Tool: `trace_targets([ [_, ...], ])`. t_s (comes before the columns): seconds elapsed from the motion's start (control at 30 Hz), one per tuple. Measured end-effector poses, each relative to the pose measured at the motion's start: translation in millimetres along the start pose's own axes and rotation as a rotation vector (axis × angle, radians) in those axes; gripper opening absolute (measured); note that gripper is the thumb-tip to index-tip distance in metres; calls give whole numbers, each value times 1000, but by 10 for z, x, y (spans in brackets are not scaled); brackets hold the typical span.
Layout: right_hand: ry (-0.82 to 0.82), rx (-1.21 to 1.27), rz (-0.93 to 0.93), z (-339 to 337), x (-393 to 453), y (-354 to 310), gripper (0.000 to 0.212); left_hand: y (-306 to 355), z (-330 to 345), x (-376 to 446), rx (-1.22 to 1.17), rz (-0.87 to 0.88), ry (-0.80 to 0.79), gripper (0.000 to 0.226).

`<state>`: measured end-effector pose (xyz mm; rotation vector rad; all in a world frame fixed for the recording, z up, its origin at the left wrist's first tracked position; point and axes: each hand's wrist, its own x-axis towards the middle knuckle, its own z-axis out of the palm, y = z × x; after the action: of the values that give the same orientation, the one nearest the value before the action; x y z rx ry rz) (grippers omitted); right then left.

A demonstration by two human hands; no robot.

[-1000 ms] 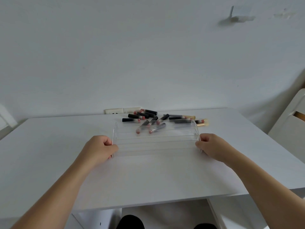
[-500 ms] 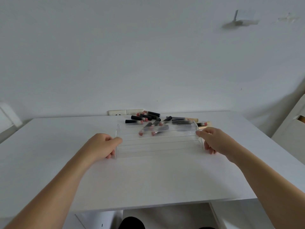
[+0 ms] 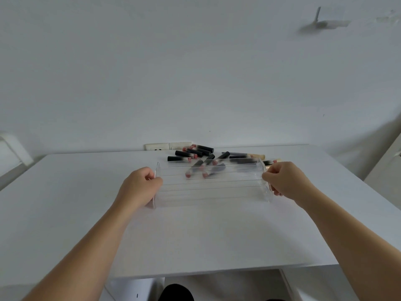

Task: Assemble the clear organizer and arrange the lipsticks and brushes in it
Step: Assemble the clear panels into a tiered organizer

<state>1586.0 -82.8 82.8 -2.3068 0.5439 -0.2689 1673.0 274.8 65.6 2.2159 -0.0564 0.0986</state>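
Fingers of left hand (image 3: 138,187) curl round the left end panel of the clear organizer (image 3: 211,187); right hand (image 3: 282,178) pinches the right end panel. Rack sits mid-frame on white table (image 3: 65,213). Since a second ago both grips have shifted along the end panels. Likely seating side panels. Lipsticks (image 3: 191,154) and brushes (image 3: 247,156) lie loose behind, unsorted

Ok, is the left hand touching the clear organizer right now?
Touching. In the head view the left hand grips the left end panel of the clear organizer, its fingers curled round the panel's edge.
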Motion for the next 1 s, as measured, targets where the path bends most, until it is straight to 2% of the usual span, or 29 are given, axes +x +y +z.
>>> trace_targets([
  [0.13,-11,23,26,2,35,17,13,-35,54,50,-72,-71,10,13],
  [0.3,-58,-19,34,-53,67,-1,17,-41,-10,91,-40,-59,-31,11],
  [0.43,-138,-15,49,-140,139,-51,26,38,-83,110,-16,-40,-31,30],
  [0.6,-25,39,40,-58,272,-157,46,205,-65,193,13,-27,37,32],
  [0.77,66,58,37,57,323,-161,38,172,32,201,75,14,53,14],
  [1.0,77,84,64,46,338,-167,28,181,121,202,-145,-54,48,8],
])
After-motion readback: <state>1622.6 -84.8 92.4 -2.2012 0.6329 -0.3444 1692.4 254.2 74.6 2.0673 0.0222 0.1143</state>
